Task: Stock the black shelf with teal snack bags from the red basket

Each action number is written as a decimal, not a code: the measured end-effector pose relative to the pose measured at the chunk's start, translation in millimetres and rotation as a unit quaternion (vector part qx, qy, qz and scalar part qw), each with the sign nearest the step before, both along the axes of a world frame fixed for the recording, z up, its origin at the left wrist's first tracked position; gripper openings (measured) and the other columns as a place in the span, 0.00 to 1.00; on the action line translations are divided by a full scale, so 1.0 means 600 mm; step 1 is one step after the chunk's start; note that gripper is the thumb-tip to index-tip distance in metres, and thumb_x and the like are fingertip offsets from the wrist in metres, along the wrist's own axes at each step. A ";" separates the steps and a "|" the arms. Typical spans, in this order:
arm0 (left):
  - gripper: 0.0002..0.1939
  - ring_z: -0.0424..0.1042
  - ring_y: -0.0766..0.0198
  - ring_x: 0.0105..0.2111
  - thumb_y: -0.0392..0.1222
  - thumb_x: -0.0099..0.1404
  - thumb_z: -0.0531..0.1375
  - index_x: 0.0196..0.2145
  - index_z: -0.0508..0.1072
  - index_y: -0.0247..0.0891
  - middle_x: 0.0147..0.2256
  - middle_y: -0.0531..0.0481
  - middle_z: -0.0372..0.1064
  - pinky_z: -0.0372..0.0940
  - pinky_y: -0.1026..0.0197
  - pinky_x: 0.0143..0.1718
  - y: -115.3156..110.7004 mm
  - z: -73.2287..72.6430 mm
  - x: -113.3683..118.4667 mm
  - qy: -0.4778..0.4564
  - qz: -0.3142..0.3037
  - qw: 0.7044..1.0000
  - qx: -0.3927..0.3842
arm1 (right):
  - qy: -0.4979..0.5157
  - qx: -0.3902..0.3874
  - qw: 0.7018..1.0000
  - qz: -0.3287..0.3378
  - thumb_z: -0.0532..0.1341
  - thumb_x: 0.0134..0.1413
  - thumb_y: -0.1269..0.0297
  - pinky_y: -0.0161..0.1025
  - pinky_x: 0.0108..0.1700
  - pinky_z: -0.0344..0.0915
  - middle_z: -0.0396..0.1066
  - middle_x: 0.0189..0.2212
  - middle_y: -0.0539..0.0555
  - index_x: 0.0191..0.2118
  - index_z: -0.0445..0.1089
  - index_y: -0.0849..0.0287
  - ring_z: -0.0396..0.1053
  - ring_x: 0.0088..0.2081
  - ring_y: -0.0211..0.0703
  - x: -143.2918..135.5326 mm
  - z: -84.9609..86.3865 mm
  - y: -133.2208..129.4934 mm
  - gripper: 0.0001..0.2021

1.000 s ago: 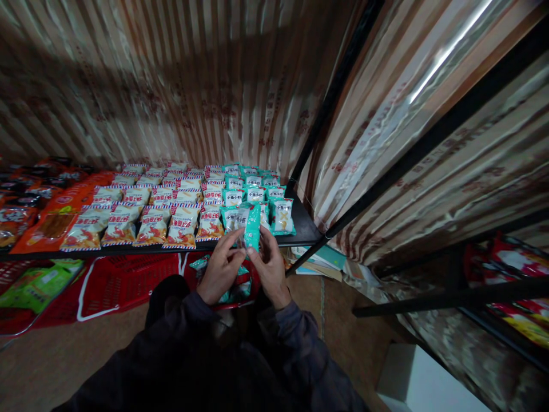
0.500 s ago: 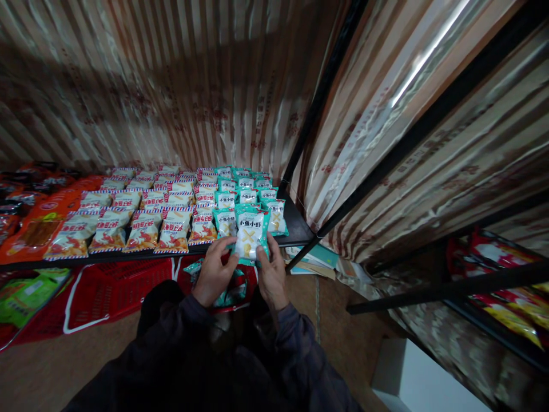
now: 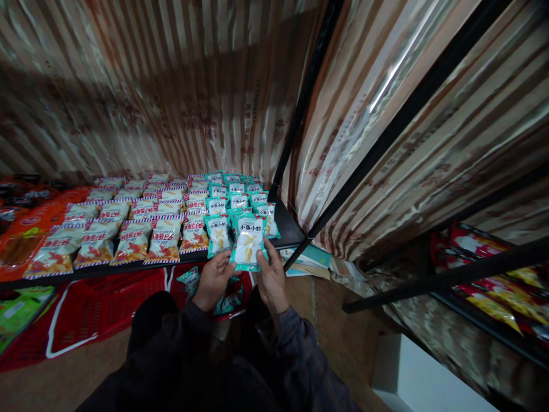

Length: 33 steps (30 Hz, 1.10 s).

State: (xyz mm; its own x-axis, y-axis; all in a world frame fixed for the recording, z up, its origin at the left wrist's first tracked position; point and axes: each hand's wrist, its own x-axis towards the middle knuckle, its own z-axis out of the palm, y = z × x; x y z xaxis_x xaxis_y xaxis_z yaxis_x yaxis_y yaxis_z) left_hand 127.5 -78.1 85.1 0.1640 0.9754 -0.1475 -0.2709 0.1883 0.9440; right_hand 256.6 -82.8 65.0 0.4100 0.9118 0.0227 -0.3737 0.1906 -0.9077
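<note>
A teal and white snack bag (image 3: 249,239) is gripped between both hands at the shelf's front edge. My left hand (image 3: 214,279) pinches its lower left corner, while my right hand (image 3: 271,279) holds the right side with the thumb on the front. Just behind it, rows of matching teal snack bags (image 3: 239,201) stand on the black shelf (image 3: 288,226). One of these, a teal bag (image 3: 218,233), is close to my left fingers. To its left are rows of white and red snack bags (image 3: 164,236) with striped edges.
Under the shelf sit red baskets (image 3: 109,306), one holding more teal bags (image 3: 231,297). Orange packs (image 3: 26,240) lie at the far left. Black shelf posts (image 3: 326,217) slant on the right, near a white box (image 3: 424,372) on the floor. Striped curtains (image 3: 171,103) hang behind.
The view has shifted slightly, so the shelf appears a little lower and further left. Both hands still hold the teal bag, now tilted a little differently.
</note>
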 end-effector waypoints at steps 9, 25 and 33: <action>0.26 0.74 0.58 0.36 0.46 0.45 0.67 0.42 0.67 0.37 0.34 0.48 0.73 0.69 0.54 0.40 -0.013 -0.019 0.046 -0.025 -0.014 0.999 -0.026 | -0.021 -0.001 1.000 -0.023 0.64 0.47 0.53 0.46 0.45 0.71 0.68 0.53 0.58 0.56 0.63 0.54 0.72 0.46 0.49 0.043 -0.021 -0.016 0.29; 0.15 0.73 0.56 0.42 0.34 0.51 0.60 0.39 0.69 0.39 0.43 0.44 0.73 0.67 0.54 0.46 0.007 -0.072 0.161 0.040 -0.091 0.994 0.043 | -0.045 -0.066 0.994 -0.078 0.65 0.45 0.53 0.48 0.50 0.67 0.70 0.51 0.57 0.56 0.64 0.55 0.69 0.50 0.51 0.166 -0.075 -0.021 0.31; 0.18 0.68 0.54 0.49 0.32 0.51 0.59 0.42 0.71 0.39 0.46 0.43 0.70 0.63 0.52 0.51 0.052 -0.061 0.200 0.089 -0.076 0.990 0.080 | -0.051 -0.051 0.992 -0.103 0.66 0.44 0.52 0.49 0.50 0.66 0.69 0.52 0.58 0.55 0.65 0.56 0.69 0.49 0.51 0.202 -0.066 0.024 0.31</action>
